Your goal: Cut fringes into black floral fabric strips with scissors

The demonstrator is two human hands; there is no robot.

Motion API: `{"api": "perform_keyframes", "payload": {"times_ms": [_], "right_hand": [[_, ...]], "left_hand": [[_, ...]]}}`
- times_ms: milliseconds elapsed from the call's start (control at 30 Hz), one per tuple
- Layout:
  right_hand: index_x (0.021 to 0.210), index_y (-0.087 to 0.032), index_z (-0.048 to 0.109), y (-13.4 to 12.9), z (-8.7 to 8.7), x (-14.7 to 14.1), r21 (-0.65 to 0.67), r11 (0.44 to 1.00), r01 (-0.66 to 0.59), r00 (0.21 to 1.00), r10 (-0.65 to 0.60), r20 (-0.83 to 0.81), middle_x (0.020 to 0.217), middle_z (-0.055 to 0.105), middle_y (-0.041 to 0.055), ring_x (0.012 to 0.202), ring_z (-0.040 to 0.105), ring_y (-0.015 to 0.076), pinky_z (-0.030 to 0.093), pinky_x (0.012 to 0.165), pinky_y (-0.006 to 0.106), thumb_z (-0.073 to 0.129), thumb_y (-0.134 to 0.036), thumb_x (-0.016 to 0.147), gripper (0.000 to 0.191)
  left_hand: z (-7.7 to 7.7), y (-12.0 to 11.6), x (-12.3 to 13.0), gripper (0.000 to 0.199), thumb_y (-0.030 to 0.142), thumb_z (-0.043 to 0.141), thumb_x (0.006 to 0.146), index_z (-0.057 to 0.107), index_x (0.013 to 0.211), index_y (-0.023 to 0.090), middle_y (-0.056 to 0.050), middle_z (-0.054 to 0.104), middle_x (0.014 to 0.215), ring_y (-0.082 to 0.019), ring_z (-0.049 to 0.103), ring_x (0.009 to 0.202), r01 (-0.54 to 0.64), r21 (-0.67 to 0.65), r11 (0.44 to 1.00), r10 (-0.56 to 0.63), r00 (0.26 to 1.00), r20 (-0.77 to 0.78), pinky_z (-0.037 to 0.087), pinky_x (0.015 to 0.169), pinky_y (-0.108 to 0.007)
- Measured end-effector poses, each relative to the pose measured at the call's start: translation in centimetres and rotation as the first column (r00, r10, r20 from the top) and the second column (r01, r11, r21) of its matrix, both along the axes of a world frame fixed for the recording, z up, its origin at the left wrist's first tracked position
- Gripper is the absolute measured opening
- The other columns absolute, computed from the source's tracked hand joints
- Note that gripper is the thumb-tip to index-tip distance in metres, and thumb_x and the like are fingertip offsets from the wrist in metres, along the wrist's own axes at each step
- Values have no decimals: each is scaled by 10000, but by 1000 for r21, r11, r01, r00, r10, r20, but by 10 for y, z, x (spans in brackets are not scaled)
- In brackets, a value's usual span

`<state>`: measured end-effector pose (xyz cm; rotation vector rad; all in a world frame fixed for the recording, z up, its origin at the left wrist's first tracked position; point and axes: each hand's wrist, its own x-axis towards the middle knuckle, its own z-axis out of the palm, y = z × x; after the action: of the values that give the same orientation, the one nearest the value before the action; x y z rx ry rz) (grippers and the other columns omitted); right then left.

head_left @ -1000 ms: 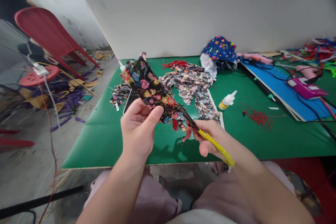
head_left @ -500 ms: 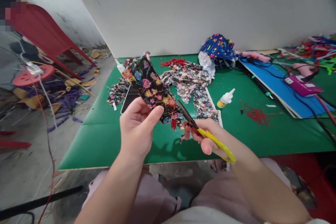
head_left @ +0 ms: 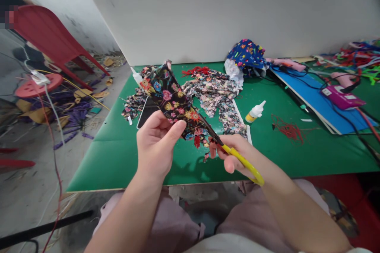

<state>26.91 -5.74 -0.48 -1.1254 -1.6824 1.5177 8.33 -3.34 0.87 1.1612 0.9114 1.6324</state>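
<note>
Yellow-handled scissors have moved in against the right edge of the black floral fabric, their blades lying along it. Raised above the green tabletop, the fabric looks light, soft and easily frayed, probably best gripped flat near the blades; the left hand pinches its lower edge, the right hand curls around the scissors, and the fabric has barely shifted

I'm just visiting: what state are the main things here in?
Dark floral strip: gripped by left hand, slanting
Yellow-handled scissors: in right hand, blades at strip's edge, opening unclear
Yellow-labelled white bottle: upright
Red threads: loosely tangled
Blue patterned cloth: bunched up
Paler floral cloth: crumpled on table
Blue board: lying flat
</note>
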Motion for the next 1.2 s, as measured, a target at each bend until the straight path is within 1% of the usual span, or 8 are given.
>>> {"api": "perform_keyframes", "payload": {"times_ms": [200, 467, 600, 700, 800, 933, 1033, 1200], "right_hand": [[631, -151, 531, 0, 1, -1, -36, 999, 6, 1000, -7, -12, 532, 386, -61, 534, 287, 71, 212, 481, 225, 508, -847, 438, 723], [573, -161, 456, -3, 10, -4, -47, 999, 6, 1000, -5, 17, 532, 331, -63, 540, 259, 71, 177, 479, 233, 493, -860, 463, 709], [537, -168, 410, -4, 11, -5, -31, 999, 40, 998, -38, 48, 543, 311, -55, 556, 265, 77, 184, 482, 233, 481, -866, 498, 702], [530, -171, 408, -4, 9, -5, 0, 999, 37, 998, -37, 58, 529, 311, -51, 544, 270, 78, 189, 471, 230, 464, -869, 520, 701], [531, -169, 420, -4, 6, -5, 7, 1000, 28, 998, -28, 50, 517, 331, -50, 531, 271, 74, 182, 462, 227, 477, -861, 524, 694], [535, -164, 431, -5, 4, -4, -18, 999, 31, 999, -30, 25, 509, 405, -42, 534, 279, 73, 168, 464, 226, 544, -810, 544, 655], [529, -166, 421, -5, 5, -4, -23, 999, 28, 1000, -28, 8, 502, 441, -38, 522, 282, 71, 167, 459, 226, 565, -784, 566, 635], [514, -168, 422, -5, 4, -4, -18, 999, 35, 999, -34, 22, 490, 450, -46, 504, 294, 65, 174, 452, 227, 612, -729, 590, 597]], "left_hand": [[1, 0, 0, 119, 252, 761, 696, 691, 791, 245, 14, 667, 729, -106, 605, 645, -12, -10, 1000, 12, 1000, -1, 498, 558, -195], [4, 0, 1, 167, 273, 782, 669, 676, 782, 209, 34, 645, 692, -75, 595, 595, -11, -37, 999, 12, 999, 29, 492, 547, -162], [4, 0, 1, 155, 245, 769, 690, 691, 822, 220, 30, 647, 701, -74, 592, 628, -1, -15, 1000, 2, 998, 56, 480, 558, -158], [4, 0, 1, 166, 244, 764, 697, 695, 847, 240, 31, 640, 703, -85, 591, 652, 8, -19, 1000, -7, 998, 56, 483, 571, -173], [4, -1, 0, 176, 259, 764, 697, 691, 857, 253, 25, 644, 716, -101, 597, 665, 8, -30, 1000, -7, 999, 45, 495, 577, -194], [4, -2, 0, 190, 295, 770, 687, 679, 849, 252, 11, 660, 747, -123, 611, 677, -20, -41, 999, 20, 1000, 7, 510, 569, -219], [3, -2, 0, 200, 304, 771, 684, 675, 852, 253, 10, 651, 731, -128, 613, 675, -32, -46, 998, 32, 999, -2, 510, 561, -222], [3, -1, -1, 186, 263, 766, 693, 681, 855, 234, 30, 636, 698, -92, 595, 641, -7, -45, 999, 8, 1000, 30, 484, 553, -180]]}}
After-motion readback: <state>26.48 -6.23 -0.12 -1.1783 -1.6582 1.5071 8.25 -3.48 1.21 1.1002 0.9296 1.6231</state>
